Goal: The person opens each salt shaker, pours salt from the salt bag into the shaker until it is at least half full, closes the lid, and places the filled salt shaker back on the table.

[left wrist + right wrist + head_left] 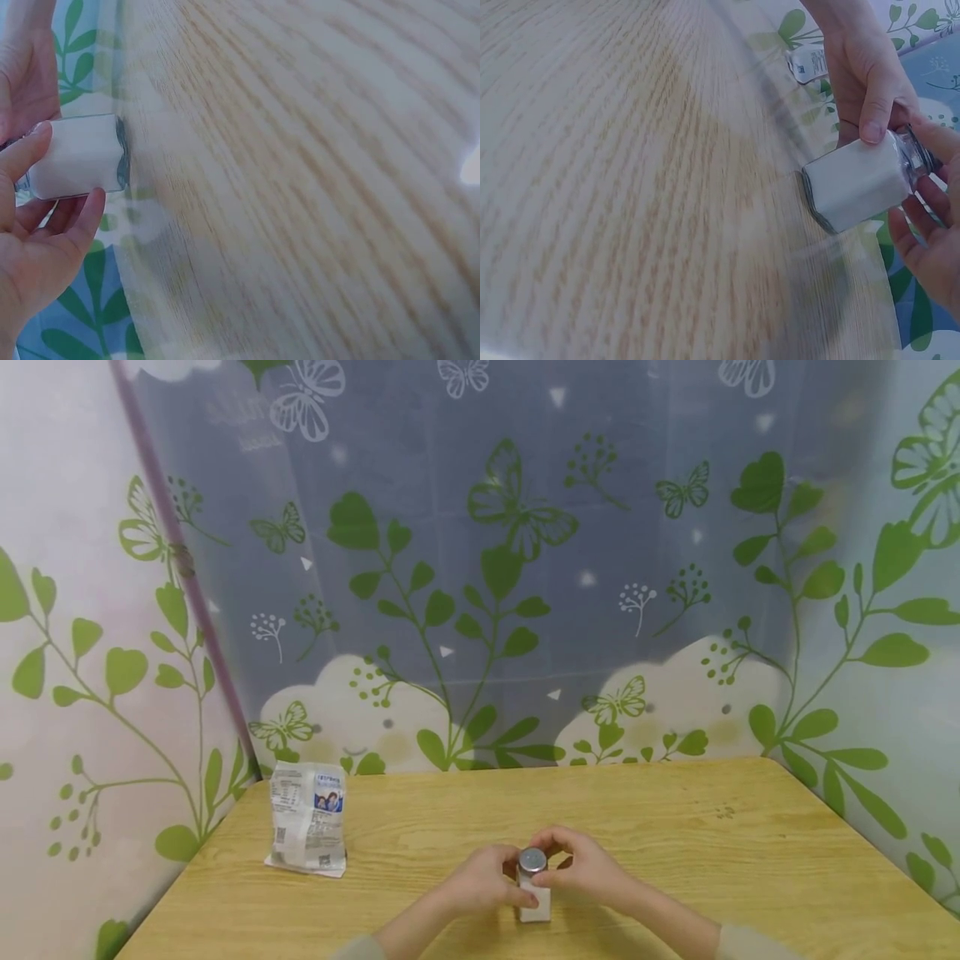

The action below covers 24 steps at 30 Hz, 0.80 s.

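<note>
A small square glass salt shaker (pixel 535 903), filled with white grains and topped by a round silver metal lid (pixel 532 860), stands upright near the table's front edge. My left hand (pixel 483 883) holds the shaker's glass body between thumb and fingers. At the top, my right hand (pixel 588 870) curls its fingers and thumb round the lid. In the right wrist view, the right hand (pixel 936 232) is at the neck end of the shaker (pixel 859 184), while the left hand (pixel 870 82) grips its side. Fingers partly hide the lid in both wrist views.
A white plastic packet (pixel 307 818) with blue print and a picture stands at the left rear of the wood-grain table (pixel 420 827). Behind the table hangs a blue curtain (pixel 420 568) patterned with leaves and butterflies. Similar pale sheets flank both sides.
</note>
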Available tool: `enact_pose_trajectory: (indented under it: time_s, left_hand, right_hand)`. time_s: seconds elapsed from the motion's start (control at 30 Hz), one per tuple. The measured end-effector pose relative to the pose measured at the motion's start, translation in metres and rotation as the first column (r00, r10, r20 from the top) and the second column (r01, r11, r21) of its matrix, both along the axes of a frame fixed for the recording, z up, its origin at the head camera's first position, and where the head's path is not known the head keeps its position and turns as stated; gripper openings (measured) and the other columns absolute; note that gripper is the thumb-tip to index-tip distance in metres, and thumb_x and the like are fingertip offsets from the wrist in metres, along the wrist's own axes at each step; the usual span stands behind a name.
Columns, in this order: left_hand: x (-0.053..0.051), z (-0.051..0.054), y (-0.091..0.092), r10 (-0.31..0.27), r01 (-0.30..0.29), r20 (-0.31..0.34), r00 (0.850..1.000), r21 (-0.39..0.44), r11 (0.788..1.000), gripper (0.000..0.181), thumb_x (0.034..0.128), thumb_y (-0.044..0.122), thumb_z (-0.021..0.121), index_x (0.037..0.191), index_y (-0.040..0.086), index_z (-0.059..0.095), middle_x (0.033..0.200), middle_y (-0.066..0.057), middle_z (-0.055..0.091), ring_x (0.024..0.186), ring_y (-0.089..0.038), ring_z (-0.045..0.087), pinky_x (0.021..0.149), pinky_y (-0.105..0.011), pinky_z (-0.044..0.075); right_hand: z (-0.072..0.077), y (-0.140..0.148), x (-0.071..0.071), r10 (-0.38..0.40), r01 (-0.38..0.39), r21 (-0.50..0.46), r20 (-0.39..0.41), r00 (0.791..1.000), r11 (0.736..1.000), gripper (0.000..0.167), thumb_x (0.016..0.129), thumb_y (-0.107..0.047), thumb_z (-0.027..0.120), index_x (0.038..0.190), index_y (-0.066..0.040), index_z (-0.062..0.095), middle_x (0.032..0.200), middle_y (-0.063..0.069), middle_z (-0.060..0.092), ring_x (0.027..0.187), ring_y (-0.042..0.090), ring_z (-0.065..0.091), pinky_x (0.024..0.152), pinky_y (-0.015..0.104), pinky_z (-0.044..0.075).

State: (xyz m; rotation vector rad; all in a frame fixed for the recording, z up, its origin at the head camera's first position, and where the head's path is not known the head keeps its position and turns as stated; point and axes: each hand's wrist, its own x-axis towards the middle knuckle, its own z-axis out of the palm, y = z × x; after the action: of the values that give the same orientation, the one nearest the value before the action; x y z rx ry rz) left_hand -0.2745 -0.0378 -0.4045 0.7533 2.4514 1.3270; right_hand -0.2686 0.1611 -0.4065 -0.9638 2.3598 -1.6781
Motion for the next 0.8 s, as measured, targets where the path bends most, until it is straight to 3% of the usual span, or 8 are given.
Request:
enact_pose_trajectory:
  time_s: [0.2, 0.47, 0.8]
  left_hand:
    - [0.0004, 0.0003, 0.0003, 0.001, -0.001, 0.017, 1.0, 0.004, 1.0, 0.027, 0.0694, 0.012, 0.079, 0.091, 0.01, 0.064, 0.083, 0.006, 0.058, 0.08, -0.011, 0.053, 0.068, -0.028, 0.044]
    - [-0.0005, -0.0015, 0.0012, -0.003, 0.003, 0.009, 1.0, -0.002, 1.0, 0.026, 0.0688, 0.013, 0.079, 0.09, 0.011, 0.064, 0.081, 0.006, 0.058, 0.078, -0.01, 0.052, 0.066, -0.027, 0.044]
    - [0.0004, -0.0006, 0.0016, 0.004, -0.003, 0.024, 1.0, -0.006, 1.0, 0.026, 0.0697, 0.013, 0.079, 0.09, 0.011, 0.063, 0.082, 0.005, 0.058, 0.079, -0.012, 0.053, 0.068, -0.029, 0.044]
  right_hand:
    - [-0.0002, 0.0032, -0.0011, 0.052, -0.052, 0.01, -0.021, 0.998, 0.999, 0.037, 0.086, -0.014, 0.066, 0.118, 0.003, 0.056, 0.106, 0.012, 0.059, 0.096, 0.015, 0.054, 0.073, 0.029, 0.049]
    - [0.0012, 0.0004, 0.0016, -0.018, 0.018, 0.031, 0.016, 1.0, 0.999, 0.037, 0.082, -0.015, 0.071, 0.11, 0.002, 0.056, 0.101, 0.009, 0.059, 0.092, 0.015, 0.054, 0.073, 0.03, 0.048]
    - [0.0003, 0.0033, 0.0012, 0.01, -0.01, 0.021, 0.003, 1.0, 1.0, 0.034, 0.084, -0.014, 0.068, 0.113, 0.001, 0.057, 0.102, 0.01, 0.059, 0.093, 0.013, 0.054, 0.073, 0.029, 0.049]
